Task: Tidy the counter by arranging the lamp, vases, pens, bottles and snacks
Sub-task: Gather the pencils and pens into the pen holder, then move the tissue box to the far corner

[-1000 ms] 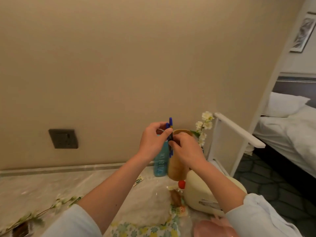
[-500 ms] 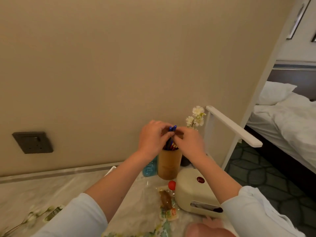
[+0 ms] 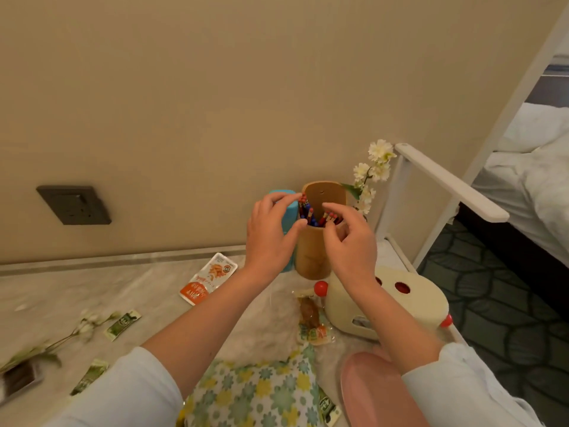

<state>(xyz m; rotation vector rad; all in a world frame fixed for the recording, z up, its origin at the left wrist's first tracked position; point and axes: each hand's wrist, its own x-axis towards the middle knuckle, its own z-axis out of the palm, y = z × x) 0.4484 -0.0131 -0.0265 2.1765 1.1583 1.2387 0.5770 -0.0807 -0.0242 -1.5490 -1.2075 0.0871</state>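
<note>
here, the cream lamp sits beneath the right wrist, the wooden holder stands between both hands, the left hand pinches the pens in it, and the right hand curls over them, grip unclear.

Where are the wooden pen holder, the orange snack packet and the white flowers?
wooden pen holder (image 3: 311,257): head view, front wall
orange snack packet (image 3: 209,278): head view, printed middle
white flowers (image 3: 380,151): head view, top blossom

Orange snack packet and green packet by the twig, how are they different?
The orange snack packet is bigger and orange-and-white; the green packet is smaller and green. The orange one lies nearer the wall, the green one nearer the twig. Both lie flat on the counter.
</note>
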